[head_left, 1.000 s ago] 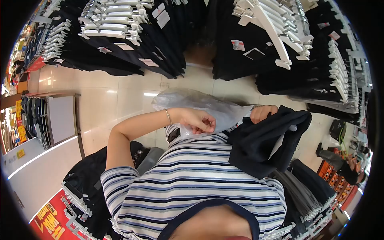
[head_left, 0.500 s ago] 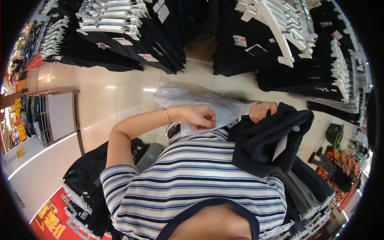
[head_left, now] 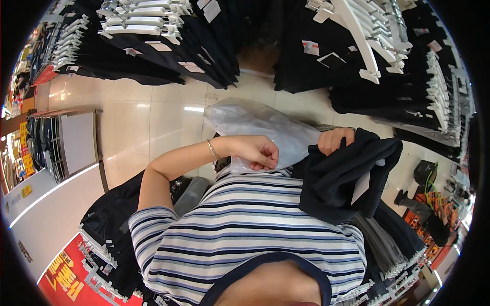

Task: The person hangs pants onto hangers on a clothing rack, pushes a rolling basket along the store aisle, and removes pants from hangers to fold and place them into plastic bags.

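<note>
A translucent plastic bag hangs across the front of my striped shirt, between my two hands. My left hand, with a bracelet at its wrist, is closed with the fingers curled and pinched against the bag's near side. At the bag's narrow right end my right hand is closed around the gathered plastic. A bunched black garment with a white tag drapes over my right forearm and hides it. Whether my right fingers also grip this garment, I cannot tell.
Racks of black trousers on white hangers stand ahead, with more to the right. Garments also hang close behind on both sides. A white panel stands left on the tiled floor. Another person is at far right.
My left hand has shifted slightly to the right and the bag sits a little differently, its surface less taut. My right hand keeps its hold.
</note>
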`<state>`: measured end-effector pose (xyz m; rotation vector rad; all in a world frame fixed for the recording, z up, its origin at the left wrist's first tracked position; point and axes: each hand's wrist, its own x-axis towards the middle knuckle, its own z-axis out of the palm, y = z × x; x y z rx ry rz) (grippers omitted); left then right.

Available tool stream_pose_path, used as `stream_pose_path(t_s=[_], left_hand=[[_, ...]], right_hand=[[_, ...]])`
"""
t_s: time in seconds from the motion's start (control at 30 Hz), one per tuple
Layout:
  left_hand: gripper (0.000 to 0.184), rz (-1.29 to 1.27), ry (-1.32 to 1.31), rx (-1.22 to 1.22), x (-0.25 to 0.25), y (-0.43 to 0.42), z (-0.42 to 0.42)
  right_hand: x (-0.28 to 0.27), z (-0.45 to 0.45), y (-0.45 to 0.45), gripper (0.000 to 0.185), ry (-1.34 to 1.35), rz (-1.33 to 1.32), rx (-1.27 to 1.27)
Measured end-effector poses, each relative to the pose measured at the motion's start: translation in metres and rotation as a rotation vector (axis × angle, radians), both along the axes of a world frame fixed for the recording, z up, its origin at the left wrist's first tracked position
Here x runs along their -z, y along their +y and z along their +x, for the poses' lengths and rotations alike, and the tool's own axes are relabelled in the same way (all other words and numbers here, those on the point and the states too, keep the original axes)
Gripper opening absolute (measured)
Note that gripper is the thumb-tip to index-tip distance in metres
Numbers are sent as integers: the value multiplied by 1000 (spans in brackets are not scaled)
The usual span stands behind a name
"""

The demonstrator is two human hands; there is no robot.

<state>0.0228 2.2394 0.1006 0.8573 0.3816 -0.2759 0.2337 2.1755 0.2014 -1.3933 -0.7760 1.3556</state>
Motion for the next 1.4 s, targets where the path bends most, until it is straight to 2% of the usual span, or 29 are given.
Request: stream_pose_path(t_s=[0.17, 0.27, 0.37, 0.47, 0.57, 0.67, 0.77, 0.9, 0.97, 1.03, 1.17, 1.27, 1.33, 1.4], left_hand=[[18, 285, 80, 119, -25, 5, 7], [18, 484, 42, 147, -15, 3, 9], [16, 822, -82, 42, -8, 0, 10], [17, 751, 47, -8, -18, 11, 11], [15, 718, 56, -115, -21, 25, 6], [12, 441, 52, -238, -24, 31, 1], [10, 361, -3, -418, -21, 33, 2], [11, 374, 46, -422, -34, 38, 3], [12, 448, 61, -390, -38, 37, 3], [15, 670, 111, -362, -57, 39, 2], [15, 1195, 11, -485, -88, 35, -1], [15, 1926, 88, -485, -88, 30, -1], [14, 2049, -20, -481, -89, 28, 2], [14, 2148, -125, -476, -83, 26, 7]], right_hand=[[-1, 1, 2, 32, -2, -6, -12], [-3, -1, -2, 32, -3, -13, -28], [-3, -2, -6, 31, -2, -27, -37], [-3, -2, -7, 31, -1, -34, -33], [-1, -5, -8, 31, -1, -38, -31], [0, -6, -8, 31, 4, -49, -27], [4, 1, -5, 31, 3, -136, -49], [6, 8, 2, 31, 18, -275, -165], [-6, -3, 3, 32, 46, -179, -192], [-11, -13, 6, 33, 91, -125, -215], [-16, -15, 18, 46, 274, -354, -241], [-12, -10, 26, 46, 265, -311, -398], [-11, -17, 25, 43, -16, -80, -495], [-13, -26, 19, 36, 67, -63, -315]])
